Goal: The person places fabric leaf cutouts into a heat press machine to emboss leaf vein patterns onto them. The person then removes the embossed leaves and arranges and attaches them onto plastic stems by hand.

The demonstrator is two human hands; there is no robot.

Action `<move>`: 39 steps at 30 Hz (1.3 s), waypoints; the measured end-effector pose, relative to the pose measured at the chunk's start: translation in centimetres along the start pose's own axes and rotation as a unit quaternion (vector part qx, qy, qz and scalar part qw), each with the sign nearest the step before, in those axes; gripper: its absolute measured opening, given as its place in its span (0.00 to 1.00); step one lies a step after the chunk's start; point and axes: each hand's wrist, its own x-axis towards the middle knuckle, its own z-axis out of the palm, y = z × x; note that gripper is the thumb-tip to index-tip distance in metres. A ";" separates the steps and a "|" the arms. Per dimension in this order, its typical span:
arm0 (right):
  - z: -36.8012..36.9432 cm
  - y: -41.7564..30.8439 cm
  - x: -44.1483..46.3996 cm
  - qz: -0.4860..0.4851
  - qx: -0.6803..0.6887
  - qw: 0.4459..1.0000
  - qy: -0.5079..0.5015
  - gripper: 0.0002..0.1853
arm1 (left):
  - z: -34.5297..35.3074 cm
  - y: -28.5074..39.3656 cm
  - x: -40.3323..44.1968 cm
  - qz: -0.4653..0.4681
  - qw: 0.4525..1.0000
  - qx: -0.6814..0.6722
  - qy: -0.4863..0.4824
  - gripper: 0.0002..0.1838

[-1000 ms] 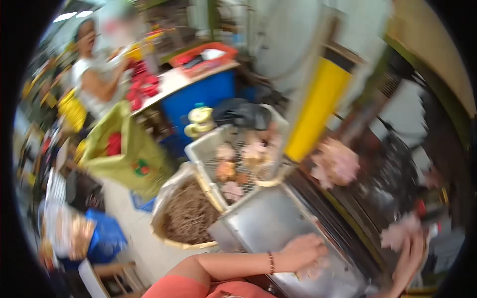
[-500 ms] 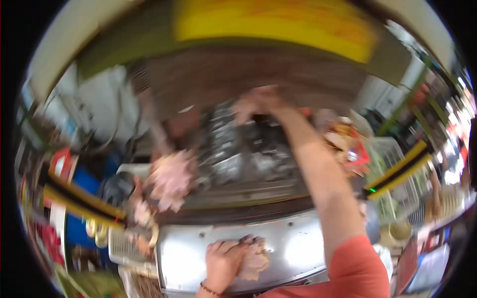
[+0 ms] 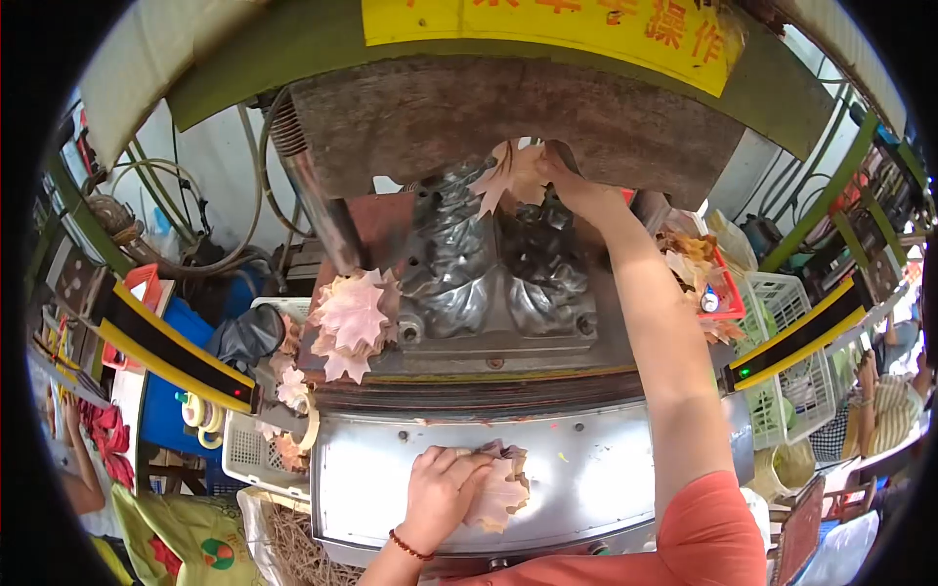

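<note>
My right hand (image 3: 584, 195) reaches far forward, its fingers closed on the edge of a pinkish maple-shaped leaf (image 3: 510, 178). That leaf hangs over the back of a shiny metal leaf mould (image 3: 459, 278), under the raised press block; part of the fingers is in shadow. Near me, my left hand (image 3: 445, 485) is closed on a small stack of similar leaves (image 3: 498, 493), resting on the steel shelf (image 3: 362, 483). Left of the mould, a thicker pile of pink leaves (image 3: 354, 322) lies on the press bed.
Overhead is the brown press block (image 3: 508, 107) with a yellow sign (image 3: 557, 29). Black-and-yellow sensor bars (image 3: 176, 342) flank both sides. A red basket of leaves (image 3: 725, 293) stands at right, beside a white crate (image 3: 796, 391); another white crate (image 3: 259, 454) is at left.
The view has steadied from blur. My right hand stays over the back of the mould, the leaf now clearly visible in it. My left hand remains on its stack.
</note>
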 end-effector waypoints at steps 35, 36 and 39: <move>-0.6 -2.6 2.4 -0.065 0.001 0.939 -0.339 0.21 | 1.1 -2.5 -2.0 0.056 0.991 0.030 -0.114 0.20; -0.2 -2.3 2.3 -0.062 0.004 0.946 -0.319 0.20 | 1.3 -2.4 -2.0 0.057 0.992 0.027 -0.108 0.18; 0.9 -1.2 1.5 -0.046 0.018 0.970 -0.236 0.17 | -0.1 0.1 -1.0 0.040 0.990 0.042 -0.130 0.19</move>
